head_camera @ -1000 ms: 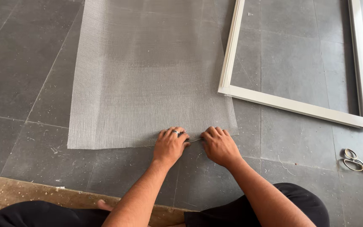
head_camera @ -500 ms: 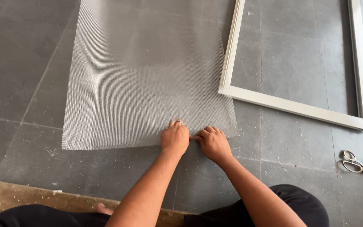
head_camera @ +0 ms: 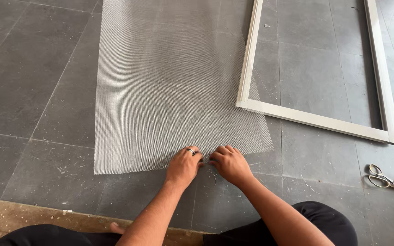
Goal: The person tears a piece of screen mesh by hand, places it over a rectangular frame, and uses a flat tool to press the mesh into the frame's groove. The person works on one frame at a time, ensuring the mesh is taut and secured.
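Grey mesh sheet (head_camera: 169,86) is spread flat on the tiled floor (head_camera: 28,82), its near edge pinched by the left hand (head_camera: 184,166) and right hand (head_camera: 230,164), fingers curled. Light, floppy and snag-prone it is judged; edges are best gripped.

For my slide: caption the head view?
Both hands pinch the grey mesh sheet's near edge beside a white frame.

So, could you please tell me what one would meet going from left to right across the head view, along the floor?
Mesh sheet → left hand → right hand → white frame → scissors.
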